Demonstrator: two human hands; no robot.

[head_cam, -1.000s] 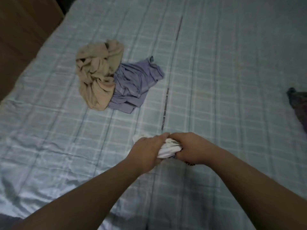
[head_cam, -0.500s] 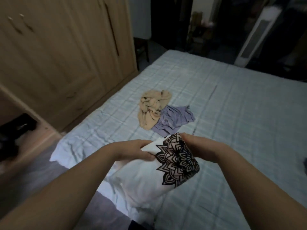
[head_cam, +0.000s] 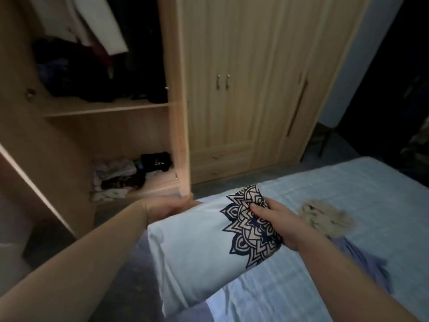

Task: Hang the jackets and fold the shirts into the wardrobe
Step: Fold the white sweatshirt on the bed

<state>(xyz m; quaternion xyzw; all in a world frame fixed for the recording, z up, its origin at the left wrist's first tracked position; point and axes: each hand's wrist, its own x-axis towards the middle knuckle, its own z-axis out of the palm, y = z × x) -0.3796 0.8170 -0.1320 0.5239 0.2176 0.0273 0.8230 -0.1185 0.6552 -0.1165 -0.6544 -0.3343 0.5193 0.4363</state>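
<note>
Head view: A person holds a folded white shirt with a dark mandala print in both hands, above the edge of a bed covered in a pale blue checked sheet. The left hand grips the shirt's far left end, fingers mostly hidden behind the cloth; the right hand pinches the printed end, thumb on top of the pattern and fingers curled beneath. The shirt hangs between the two hands, clear of the bed, just in front of a light wooden wardrobe. The wardrobe's left section stands open: dark clothes are heaped on the upper shelf beneath a pale hanging garment, and a jumble of light and dark garments lies on the bottom shelf. Its other doors are closed. On the bed beyond the right hand lie a crumpled beige garment, blurred, and a lavender garment next to it.
</note>
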